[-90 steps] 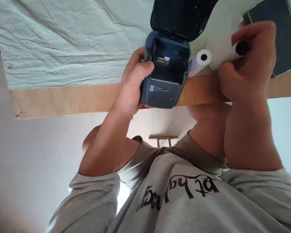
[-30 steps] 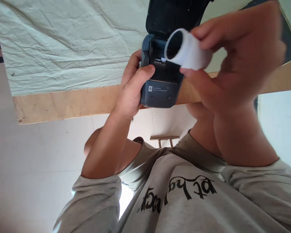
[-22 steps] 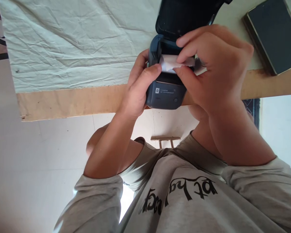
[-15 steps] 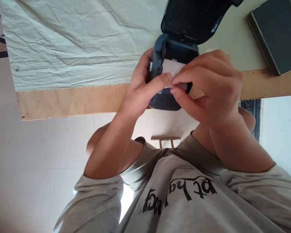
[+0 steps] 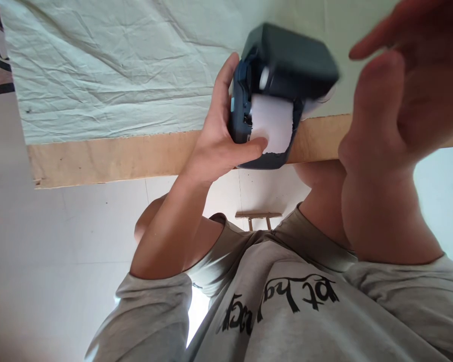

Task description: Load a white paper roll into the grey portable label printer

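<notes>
My left hand [image 5: 215, 146] grips a small dark blue label printer [image 5: 287, 55] at the table's edge. Its thumb presses on the white paper strip [image 5: 270, 123] that hangs out over the printer's front. The printer's lid is tipped down over the paper bay and is smeared by motion. My right hand [image 5: 400, 100] is raised close to the camera, to the right of the printer and off it. Its fingers are stretched out and apart, blurred, with nothing in them.
A wrinkled pale green cloth [image 5: 117, 75] covers the table, leaving a bare wooden edge [image 5: 117, 156] along the front. A bit of another white roll [image 5: 319, 103] shows behind the printer. Below are white floor tiles and a small wooden stand [image 5: 257, 217].
My right hand put the paper roll into the open printer, pulled the strip forward, then let go and lifted away. The lid has swung down over the roll. My left thumb now pins the strip.
</notes>
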{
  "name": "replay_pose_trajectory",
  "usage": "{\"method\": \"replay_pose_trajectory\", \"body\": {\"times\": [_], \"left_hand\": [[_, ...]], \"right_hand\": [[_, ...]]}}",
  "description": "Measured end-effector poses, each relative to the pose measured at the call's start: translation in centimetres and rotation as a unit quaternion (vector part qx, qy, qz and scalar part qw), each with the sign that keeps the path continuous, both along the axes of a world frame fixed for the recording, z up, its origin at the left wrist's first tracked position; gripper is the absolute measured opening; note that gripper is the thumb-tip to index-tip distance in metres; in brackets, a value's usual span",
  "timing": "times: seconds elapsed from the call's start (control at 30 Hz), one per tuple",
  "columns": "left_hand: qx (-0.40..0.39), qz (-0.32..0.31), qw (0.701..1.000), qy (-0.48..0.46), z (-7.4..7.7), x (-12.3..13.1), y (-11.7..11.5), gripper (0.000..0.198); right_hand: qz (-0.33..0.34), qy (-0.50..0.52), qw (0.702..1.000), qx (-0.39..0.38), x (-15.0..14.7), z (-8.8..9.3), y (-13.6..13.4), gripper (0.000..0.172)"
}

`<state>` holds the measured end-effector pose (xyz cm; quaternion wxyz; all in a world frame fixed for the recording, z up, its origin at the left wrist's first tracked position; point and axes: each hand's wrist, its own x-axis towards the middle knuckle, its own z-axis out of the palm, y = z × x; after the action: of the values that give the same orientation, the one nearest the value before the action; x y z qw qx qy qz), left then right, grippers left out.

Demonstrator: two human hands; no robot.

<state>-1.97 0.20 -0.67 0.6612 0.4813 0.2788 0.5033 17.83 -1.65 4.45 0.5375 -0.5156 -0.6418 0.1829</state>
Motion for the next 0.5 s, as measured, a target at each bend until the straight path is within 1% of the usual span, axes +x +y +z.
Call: {"method": "replay_pose_trajectory", "body": {"times": [0.1,0.13,0.2,0.23,0.27,0.3,0.37,0.4,0.43,0.5], "left_hand": [[-0.013,-0.018,1.000,0.000,0.9,0.0,-0.2,0.067],[-0.024,-0.025,0.999,0.003,1.4,0.1,-0.3,0.064],[-0.053,-0.015,0.998,0.013,2.3,0.4,-0.7,0.053],[-0.058,0.012,0.998,0.015,2.7,0.5,-0.9,0.045],[-0.049,0.065,0.997,0.005,3.0,0.6,-1.0,0.035],[-0.058,0.016,0.998,0.036,3.1,0.6,-1.1,0.035],[-0.074,0.007,0.995,0.068,3.2,0.5,-1.0,0.029],[-0.081,-0.001,0.993,0.082,3.1,0.4,-0.9,0.029],[-0.085,0.005,0.992,0.088,3.0,0.3,-0.9,0.029],[-0.078,0.002,0.992,0.102,2.8,0.1,-0.7,0.031]], "right_hand": [[0.012,-0.083,0.993,0.083,0.0,-0.6,-1.5,0.023],[0.025,-0.095,0.992,0.083,-0.1,-0.9,-1.9,0.023],[0.043,-0.093,0.993,0.055,-0.4,-1.2,-2.4,0.025],[0.050,-0.094,0.994,0.030,-0.7,-1.4,-2.5,0.026],[0.056,-0.093,0.994,0.010,-0.9,-1.5,-2.5,0.025],[0.060,-0.091,0.994,-0.004,-1.2,-1.5,-2.4,0.024],[0.061,-0.082,0.995,-0.007,-1.6,-1.6,-2.2,0.023],[0.062,-0.084,0.994,-0.004,-1.7,-1.6,-2.0,0.023],[0.064,-0.092,0.994,0.001,-1.7,-1.6,-1.8,0.023],[0.073,-0.118,0.990,0.007,-1.7,-1.6,-1.6,0.024]]}}
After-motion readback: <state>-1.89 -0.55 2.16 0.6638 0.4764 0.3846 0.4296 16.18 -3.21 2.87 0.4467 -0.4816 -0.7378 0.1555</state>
